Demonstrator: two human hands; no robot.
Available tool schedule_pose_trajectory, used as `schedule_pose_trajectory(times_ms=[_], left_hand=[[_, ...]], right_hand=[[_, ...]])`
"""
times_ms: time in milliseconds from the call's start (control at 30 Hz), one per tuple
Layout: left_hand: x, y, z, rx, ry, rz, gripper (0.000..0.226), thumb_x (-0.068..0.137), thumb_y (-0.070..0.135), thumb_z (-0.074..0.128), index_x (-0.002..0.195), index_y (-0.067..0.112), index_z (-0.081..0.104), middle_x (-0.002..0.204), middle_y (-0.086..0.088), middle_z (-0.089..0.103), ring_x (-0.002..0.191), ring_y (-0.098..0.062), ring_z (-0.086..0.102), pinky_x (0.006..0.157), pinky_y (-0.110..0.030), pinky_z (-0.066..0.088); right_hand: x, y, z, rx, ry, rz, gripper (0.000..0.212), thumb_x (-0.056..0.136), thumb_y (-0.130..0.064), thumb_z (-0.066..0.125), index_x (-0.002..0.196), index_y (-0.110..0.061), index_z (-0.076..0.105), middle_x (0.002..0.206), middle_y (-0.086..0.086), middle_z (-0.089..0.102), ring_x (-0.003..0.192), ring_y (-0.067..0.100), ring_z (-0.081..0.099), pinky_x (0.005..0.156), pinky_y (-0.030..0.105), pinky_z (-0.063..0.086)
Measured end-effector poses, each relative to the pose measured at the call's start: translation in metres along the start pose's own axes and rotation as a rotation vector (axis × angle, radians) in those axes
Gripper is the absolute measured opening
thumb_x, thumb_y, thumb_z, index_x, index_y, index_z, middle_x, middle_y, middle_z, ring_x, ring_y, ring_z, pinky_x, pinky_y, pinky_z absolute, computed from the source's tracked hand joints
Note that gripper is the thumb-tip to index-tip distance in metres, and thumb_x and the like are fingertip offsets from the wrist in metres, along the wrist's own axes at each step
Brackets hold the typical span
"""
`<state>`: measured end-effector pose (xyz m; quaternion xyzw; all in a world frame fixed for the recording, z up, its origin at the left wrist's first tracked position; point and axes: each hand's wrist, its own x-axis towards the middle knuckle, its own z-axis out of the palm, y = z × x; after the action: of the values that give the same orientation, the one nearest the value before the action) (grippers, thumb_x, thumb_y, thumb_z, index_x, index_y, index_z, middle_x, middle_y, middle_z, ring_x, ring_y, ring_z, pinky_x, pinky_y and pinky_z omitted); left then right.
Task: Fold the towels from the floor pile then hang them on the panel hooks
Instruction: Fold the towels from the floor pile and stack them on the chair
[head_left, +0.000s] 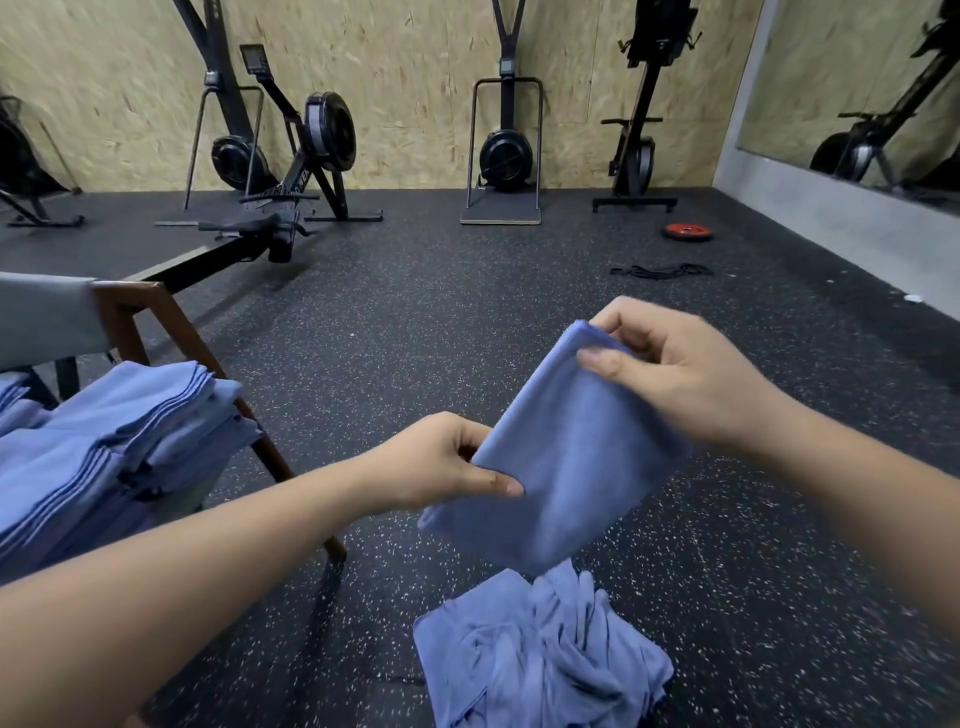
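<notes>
We pinch a blue towel (566, 467) by its edges, left hand (441, 462) low, right hand (670, 369) high, above the floor pile (540, 654).

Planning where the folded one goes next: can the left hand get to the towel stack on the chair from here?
Probably yes. The stack lies close beside the left hand with nothing between, though that hand pinches the held towel.

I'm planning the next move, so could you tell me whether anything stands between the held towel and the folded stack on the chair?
Nothing visible does. The left hand and right hand pinch the towel above the floor pile; only bare floor separates it from the stack on the chair. No panel hooks are in view.
</notes>
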<state>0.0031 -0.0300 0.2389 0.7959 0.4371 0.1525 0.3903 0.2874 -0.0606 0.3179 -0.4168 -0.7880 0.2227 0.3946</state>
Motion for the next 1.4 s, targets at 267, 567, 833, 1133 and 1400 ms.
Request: schedule_pose_trajectory(times_ms=[267, 567, 833, 1133, 1400], left_hand=[[0.002, -0.023, -0.039, -0.193, 0.252, 0.029, 0.023, 0.097, 0.037, 0.079, 0.09, 0.016, 0.071, 0.078, -0.001, 0.066, 0.074, -0.016, 0.06, 0.076, -0.04, 0.052], [-0.008, 0.013, -0.05, 0.107, 0.44, 0.275, 0.02, 0.093, 0.026, 0.084, 0.097, 0.029, 0.064, 0.077, 0.002, 0.068, 0.063, -0.004, 0.052, 0.06, -0.024, 0.042], [-0.007, 0.018, -0.049, 0.356, 0.274, 0.284, 0.028, 0.087, 0.033, 0.089, 0.098, 0.039, 0.063, 0.079, 0.011, 0.063, 0.068, -0.007, 0.052, 0.062, -0.024, 0.043], [-0.003, 0.01, -0.049, 0.472, 0.214, 0.268, 0.02, 0.092, 0.037, 0.083, 0.099, 0.03, 0.066, 0.091, 0.013, 0.063, 0.082, -0.01, 0.058, 0.071, -0.022, 0.042], [-0.012, 0.017, -0.048, 0.164, 0.249, 0.275, 0.014, 0.094, 0.031, 0.083, 0.094, 0.029, 0.069, 0.121, 0.014, 0.061, 0.103, -0.017, 0.065, 0.081, -0.027, 0.052]], right_hand=[[-0.001, 0.029, -0.028, 0.126, 0.319, 0.168, 0.014, 0.107, -0.025, 0.066, 0.102, -0.013, 0.067, 0.085, 0.004, 0.065, 0.076, 0.01, 0.052, 0.068, 0.029, 0.043], [-0.002, 0.051, -0.035, 0.137, 0.489, 0.237, 0.016, 0.107, -0.035, 0.063, 0.101, -0.02, 0.062, 0.098, 0.018, 0.071, 0.082, 0.015, 0.06, 0.078, 0.04, 0.046], [-0.004, 0.056, -0.038, 0.08, 0.489, 0.246, 0.015, 0.108, -0.035, 0.062, 0.099, -0.023, 0.062, 0.085, 0.001, 0.066, 0.077, 0.012, 0.056, 0.076, 0.038, 0.044], [-0.005, 0.056, -0.036, 0.035, 0.459, 0.237, 0.018, 0.108, -0.038, 0.062, 0.099, -0.023, 0.063, 0.084, 0.013, 0.062, 0.077, 0.014, 0.053, 0.075, 0.04, 0.042], [-0.003, 0.064, -0.037, 0.09, 0.48, 0.294, 0.016, 0.109, -0.031, 0.06, 0.1, -0.018, 0.062, 0.087, 0.004, 0.065, 0.08, 0.011, 0.056, 0.078, 0.039, 0.043]])
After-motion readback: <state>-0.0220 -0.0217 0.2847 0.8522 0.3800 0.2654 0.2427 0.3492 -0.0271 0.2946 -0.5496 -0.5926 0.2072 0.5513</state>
